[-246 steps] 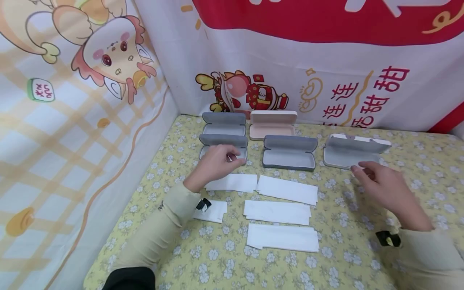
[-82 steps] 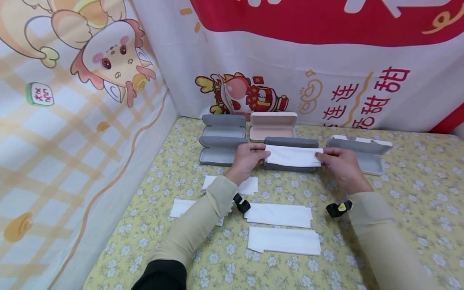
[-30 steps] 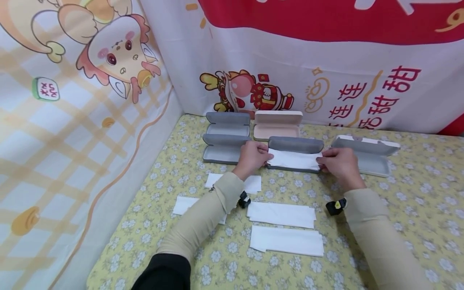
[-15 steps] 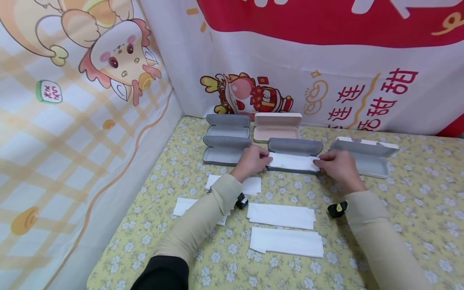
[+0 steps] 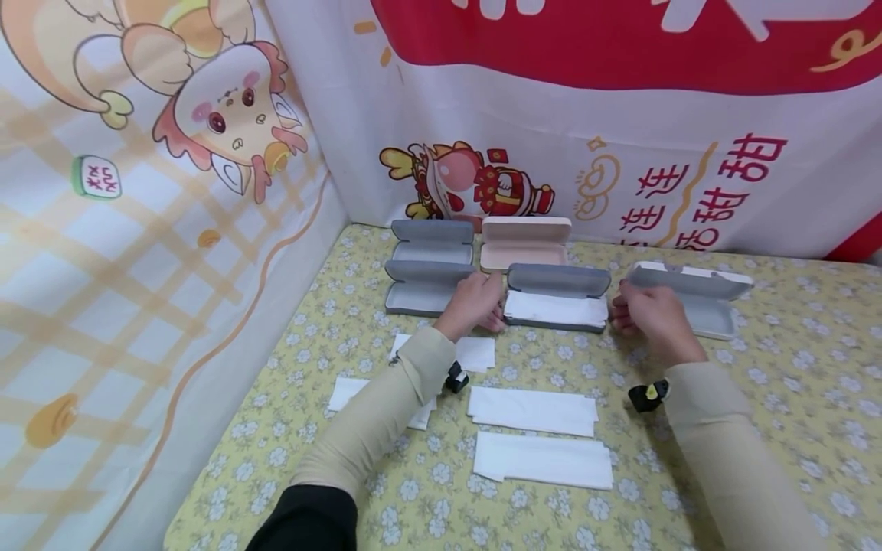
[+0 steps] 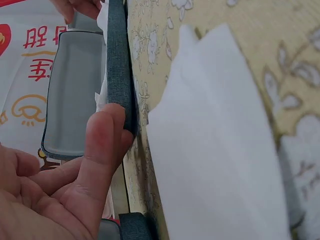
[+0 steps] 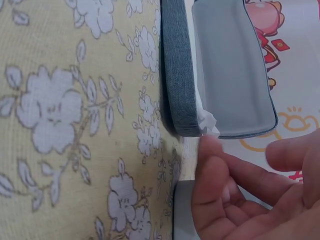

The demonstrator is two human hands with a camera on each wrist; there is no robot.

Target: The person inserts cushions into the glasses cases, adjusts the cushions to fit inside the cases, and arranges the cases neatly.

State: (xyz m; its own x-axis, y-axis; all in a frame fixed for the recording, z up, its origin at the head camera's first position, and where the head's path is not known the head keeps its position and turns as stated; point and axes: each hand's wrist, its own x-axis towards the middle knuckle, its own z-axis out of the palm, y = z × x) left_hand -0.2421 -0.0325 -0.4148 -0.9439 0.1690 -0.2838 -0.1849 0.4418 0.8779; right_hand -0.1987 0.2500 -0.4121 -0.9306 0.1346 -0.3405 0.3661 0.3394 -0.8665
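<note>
A dark grey glasses case (image 5: 558,282) stands with its lid up, and a folded white tissue (image 5: 555,308) lies inside its lower half. My left hand (image 5: 474,301) is at the case's left end. The left wrist view shows its fingertips (image 6: 102,135) against or very near the case's fabric side, holding nothing. At the other end is my right hand (image 5: 651,312), its fingers loosely bent and free of the tissue. In the right wrist view a crumpled tissue corner (image 7: 206,122) sticks out at the case's end, just by the fingertips (image 7: 210,150).
Two more grey cases (image 5: 423,298) (image 5: 432,243), a pink case (image 5: 525,243) and a white-lidded case (image 5: 710,314) stand lid up. Several folded tissues (image 5: 534,411) (image 5: 543,461) (image 5: 347,390) (image 5: 478,353) lie on the flowered tablecloth (image 5: 772,428). Printed curtains (image 5: 441,99) hang behind and left.
The tissue went from lying beside the cases to being held over the dark grey case, then down into it. Both hands have since let go of its ends and drawn slightly apart.
</note>
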